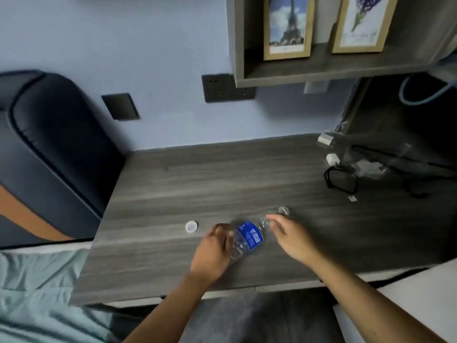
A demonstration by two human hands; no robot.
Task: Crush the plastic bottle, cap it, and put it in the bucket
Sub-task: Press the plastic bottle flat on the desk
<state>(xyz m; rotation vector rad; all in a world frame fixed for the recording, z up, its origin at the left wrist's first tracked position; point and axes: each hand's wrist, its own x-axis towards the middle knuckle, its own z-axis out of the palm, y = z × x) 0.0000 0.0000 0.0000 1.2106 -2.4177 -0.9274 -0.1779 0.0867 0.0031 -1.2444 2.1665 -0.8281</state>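
A clear plastic bottle (248,237) with a blue label lies tilted over the grey wooden table (173,184), its open neck pointing to the upper right. My left hand (214,251) wraps the bottle's lower body. My right hand (288,235) grips the upper part near the neck. The white cap (191,226) lies alone on the table, a short way left of my left hand. The picture is blurred around the hands. No bucket is in view.
A dark padded chair (49,157) stands left of the table. Black cables and a white charger (346,174) lie at the table's back right. A shelf (333,68) with two framed pictures hangs above. Pale green fabric (37,293) lies at lower left.
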